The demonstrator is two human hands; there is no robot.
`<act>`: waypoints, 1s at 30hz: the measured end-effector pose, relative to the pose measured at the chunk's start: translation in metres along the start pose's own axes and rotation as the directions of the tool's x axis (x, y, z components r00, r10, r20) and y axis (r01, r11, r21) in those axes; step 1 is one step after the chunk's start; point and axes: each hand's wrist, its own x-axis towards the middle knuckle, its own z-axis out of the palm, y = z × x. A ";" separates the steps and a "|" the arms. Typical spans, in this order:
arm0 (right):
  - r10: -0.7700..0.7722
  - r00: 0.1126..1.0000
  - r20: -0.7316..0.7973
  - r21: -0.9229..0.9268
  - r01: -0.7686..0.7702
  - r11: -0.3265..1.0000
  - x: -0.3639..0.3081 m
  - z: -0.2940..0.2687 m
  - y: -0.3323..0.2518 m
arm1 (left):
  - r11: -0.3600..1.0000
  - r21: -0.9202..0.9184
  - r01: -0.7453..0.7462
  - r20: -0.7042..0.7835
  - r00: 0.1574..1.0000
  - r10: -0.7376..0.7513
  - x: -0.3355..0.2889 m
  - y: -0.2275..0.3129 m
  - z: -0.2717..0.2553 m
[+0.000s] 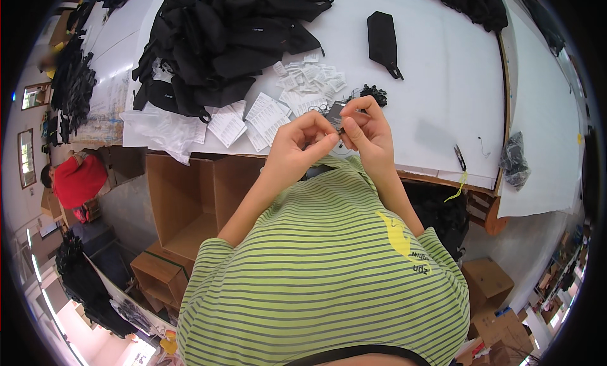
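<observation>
My left grip and right grip pinch nearly closed on a small dark piece by a tag above the counter, seemingly unfinished, one pouch apart, a black heap beyond

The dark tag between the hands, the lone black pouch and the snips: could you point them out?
Dark tag (335, 112), head view: its flat face.
Black pouch (382, 38), head view: middle of body.
Snips (459, 158), head view: dark middle part.

Fingers hide part of a dark tag; the piece between them is too small to tell.
</observation>
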 end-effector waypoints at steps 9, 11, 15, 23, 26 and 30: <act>-0.038 0.999 0.007 -0.086 0.039 0.996 -0.001 0.004 0.002 | 1.000 -0.010 0.019 -0.007 1.000 -0.019 -0.002 -0.003 -0.002; -0.052 0.999 0.002 -0.137 0.052 0.989 -0.001 0.003 0.003 | 1.000 0.013 0.012 0.003 1.000 -0.012 -0.001 -0.004 -0.003; -0.066 0.995 0.076 -0.319 0.087 0.944 0.005 -0.005 0.003 | 0.966 0.258 0.012 0.020 1.000 -0.017 0.002 0.003 -0.010; 0.038 0.996 0.087 0.100 -0.047 0.994 0.021 0.009 -0.029 | 0.995 0.085 0.059 0.368 0.926 -0.087 0.053 -0.022 -0.042; 0.011 0.997 0.071 0.140 -0.021 0.990 0.026 0.007 -0.035 | 0.962 0.274 0.010 0.450 0.882 -0.137 0.055 -0.027 -0.041; 0.002 0.998 0.069 0.288 -0.022 0.957 0.023 -0.003 -0.035 | 0.923 0.352 -0.156 0.427 0.904 -0.010 0.056 -0.036 -0.055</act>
